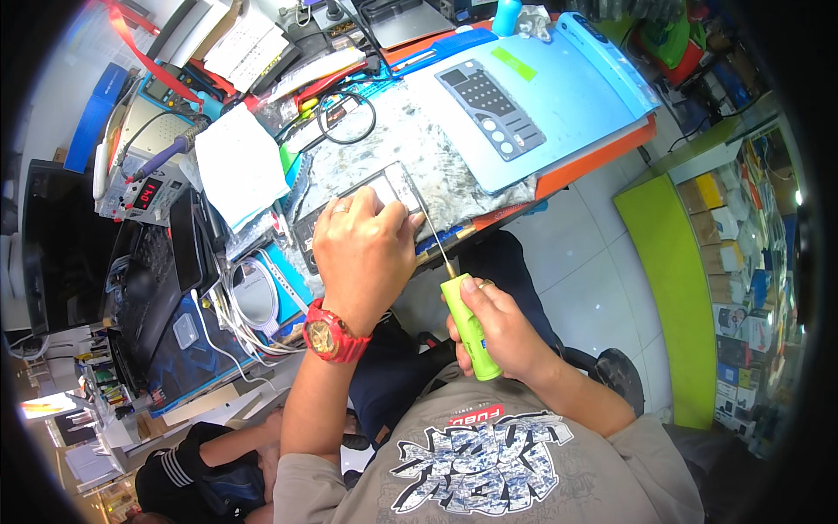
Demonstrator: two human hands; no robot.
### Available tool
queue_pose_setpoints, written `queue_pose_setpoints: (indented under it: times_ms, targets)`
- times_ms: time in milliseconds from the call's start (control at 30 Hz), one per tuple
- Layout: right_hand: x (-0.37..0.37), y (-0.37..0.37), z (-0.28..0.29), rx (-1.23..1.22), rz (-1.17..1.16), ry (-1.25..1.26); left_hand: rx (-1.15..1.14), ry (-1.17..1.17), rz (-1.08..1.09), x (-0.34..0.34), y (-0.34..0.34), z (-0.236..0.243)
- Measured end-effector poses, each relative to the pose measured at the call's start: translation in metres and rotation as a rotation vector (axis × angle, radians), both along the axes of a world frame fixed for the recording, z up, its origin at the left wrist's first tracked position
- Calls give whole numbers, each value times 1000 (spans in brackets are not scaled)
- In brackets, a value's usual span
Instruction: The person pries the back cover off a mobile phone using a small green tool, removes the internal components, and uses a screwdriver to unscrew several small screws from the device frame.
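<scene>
My left hand (365, 249), wearing a ring and a red wristwatch, is closed over a phone (404, 185) on a stained grey-white cloth. Its fingers bend down onto the phone and hide the middle of it. A pale inner section shows at the phone's far right end, and a dark section shows left of my fingers. In my right hand (499, 319) is a screwdriver (471, 330) with a lime-green handle and a long thin shaft. The shaft slants up and left, its far end at the phone's right edge; whether the tip touches is unclear.
A light-blue work mat (559, 113) bearing a grey compartment pad lies at the right. Left are white sheets (240, 163), coiled white cables (240, 297), a soldering iron (179, 148) and a power supply (144, 196). A looped black cable (374, 122) lies beyond the phone. Another person sits lower left.
</scene>
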State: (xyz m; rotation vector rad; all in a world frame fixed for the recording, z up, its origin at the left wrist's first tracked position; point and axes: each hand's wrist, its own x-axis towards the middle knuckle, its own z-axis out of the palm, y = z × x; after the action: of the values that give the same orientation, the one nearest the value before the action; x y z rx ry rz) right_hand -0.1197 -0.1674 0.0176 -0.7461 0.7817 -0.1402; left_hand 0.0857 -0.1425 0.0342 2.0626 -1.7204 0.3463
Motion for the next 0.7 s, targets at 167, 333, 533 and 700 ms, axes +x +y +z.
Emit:
queue_pose_setpoints:
  times_ms: [167, 333, 533, 700]
  targets:
    - [0, -1, 0, -7, -13, 10, -12, 2, -1, 0, -1, 0]
    - [1, -2, 1, -4, -17, 11, -4, 21, 8, 0, -1, 0]
    - [3, -5, 9, -10, 13, 73, -20, 31, 6, 0, -1, 0]
    - [6, -12, 12, -26, 31, 78, -38, 39, 0, 2, -2, -1]
